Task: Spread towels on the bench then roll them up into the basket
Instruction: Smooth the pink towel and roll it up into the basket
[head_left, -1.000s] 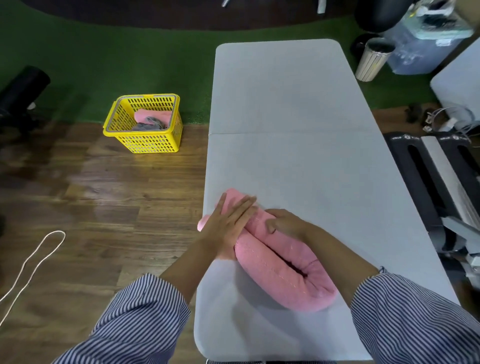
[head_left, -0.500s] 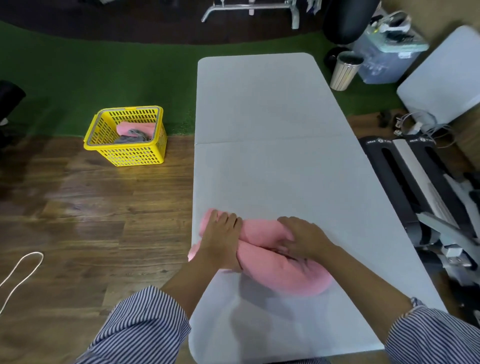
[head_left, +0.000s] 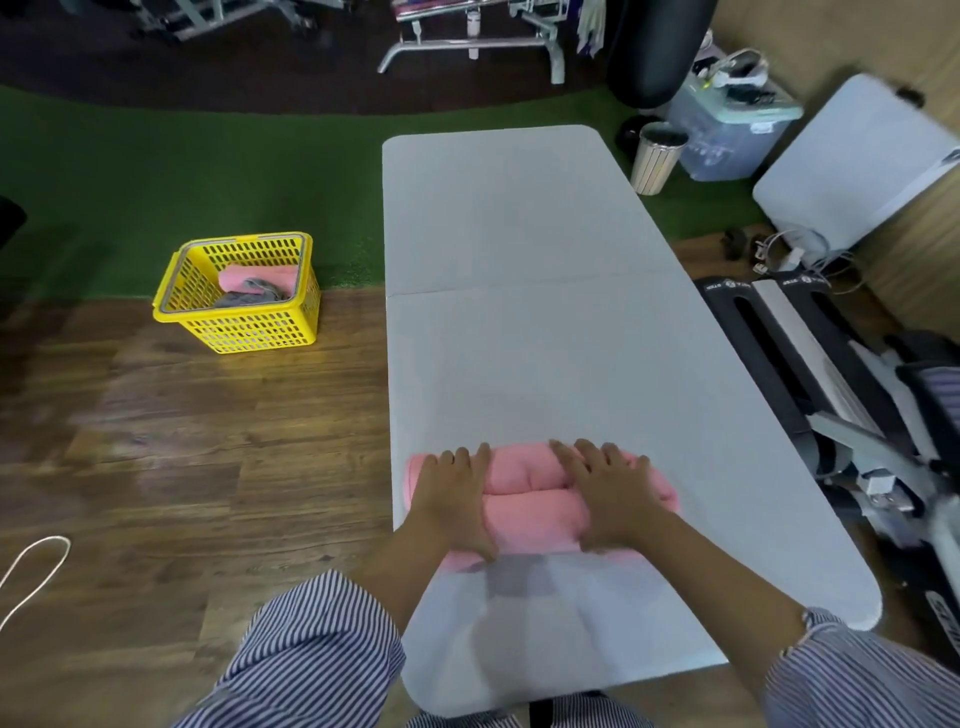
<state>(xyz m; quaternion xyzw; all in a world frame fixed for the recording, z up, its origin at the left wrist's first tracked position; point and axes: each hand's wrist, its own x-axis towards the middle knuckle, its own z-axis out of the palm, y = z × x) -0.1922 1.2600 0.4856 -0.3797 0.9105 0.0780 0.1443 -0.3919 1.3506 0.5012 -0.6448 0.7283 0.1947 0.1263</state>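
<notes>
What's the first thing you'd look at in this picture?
Probably the pink towel, rolled up on the near end of the grey bench, with the left hand and right hand pressing flat on it. Next, the bright yellow basket on the floor to the left, with pink and grey cloth inside.

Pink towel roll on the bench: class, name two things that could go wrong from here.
The pink towel, pressed by the left hand and right hand, lies near the bench edge and might slip off. The yellow basket sits apart on the floor, so the roll may loosen when carried.
</notes>
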